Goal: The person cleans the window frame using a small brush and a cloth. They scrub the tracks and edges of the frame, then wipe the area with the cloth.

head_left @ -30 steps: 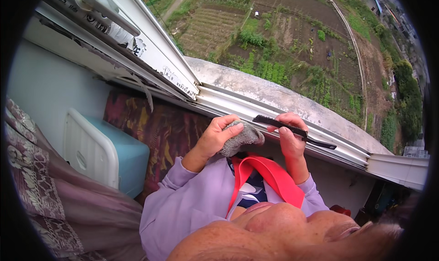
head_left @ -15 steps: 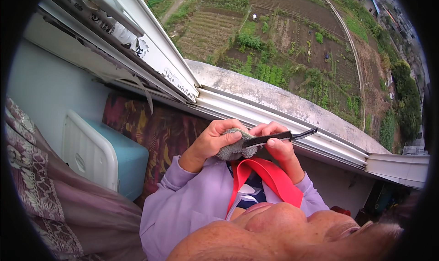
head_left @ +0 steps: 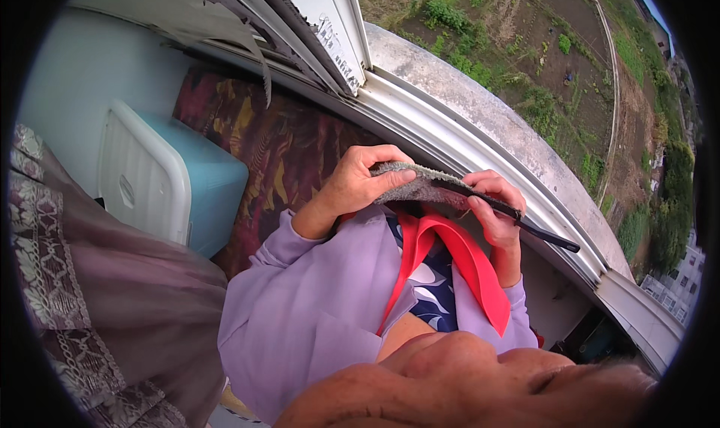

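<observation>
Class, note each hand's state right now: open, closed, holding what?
Left hand: closed, holding the grey cloth.
Right hand: closed on the black brush, perhaps the cloth's edge too.

The cloth is grey, the brush black, the jacket lilac, the curtain mauve-grey with pale floral bands

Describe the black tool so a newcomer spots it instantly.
Find the white window track running diagonally. Beside it, the right hand grips the black tool, which overlaps a gray cloth. Unlike that fuzzy cloth, it's slim and straight, jutting rightward.
</observation>
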Motion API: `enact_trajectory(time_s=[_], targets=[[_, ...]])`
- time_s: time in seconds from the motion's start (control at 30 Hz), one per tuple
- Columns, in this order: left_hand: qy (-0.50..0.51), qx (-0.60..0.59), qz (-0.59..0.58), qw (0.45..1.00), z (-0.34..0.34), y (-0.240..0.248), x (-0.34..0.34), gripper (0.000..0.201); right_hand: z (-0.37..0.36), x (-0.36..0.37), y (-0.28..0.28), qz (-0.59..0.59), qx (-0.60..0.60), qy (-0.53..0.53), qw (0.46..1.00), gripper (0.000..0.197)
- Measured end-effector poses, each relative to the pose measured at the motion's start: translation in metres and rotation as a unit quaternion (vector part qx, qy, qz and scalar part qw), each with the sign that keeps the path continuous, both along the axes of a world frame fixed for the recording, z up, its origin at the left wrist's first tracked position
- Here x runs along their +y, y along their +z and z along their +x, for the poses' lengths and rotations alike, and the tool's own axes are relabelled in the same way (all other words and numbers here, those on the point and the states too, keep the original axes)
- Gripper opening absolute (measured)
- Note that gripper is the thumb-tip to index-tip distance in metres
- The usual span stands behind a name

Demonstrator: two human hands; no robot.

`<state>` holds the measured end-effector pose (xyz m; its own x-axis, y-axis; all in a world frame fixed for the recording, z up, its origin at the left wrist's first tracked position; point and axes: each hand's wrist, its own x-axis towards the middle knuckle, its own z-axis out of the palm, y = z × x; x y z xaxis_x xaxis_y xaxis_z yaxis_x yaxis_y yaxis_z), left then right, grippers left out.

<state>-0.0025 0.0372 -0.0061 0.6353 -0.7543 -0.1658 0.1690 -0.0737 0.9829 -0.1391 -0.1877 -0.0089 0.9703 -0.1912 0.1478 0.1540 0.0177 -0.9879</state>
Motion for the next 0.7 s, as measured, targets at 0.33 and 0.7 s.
enact_trajectory(time_s=[0.33,0.7], targets=[[0.151,-0.024,-0.008,0.988,0.023,-0.018,0.031,0.009,0.045,0.021,0.003,-0.03,0.051,0.049,0.997,0.011],[0.262,-0.134,0.057,0.954,0.05,-0.038,0.032,0.013,0.105,0.053,-0.019,-0.258,-0.062,-0.029,0.964,0.018]])
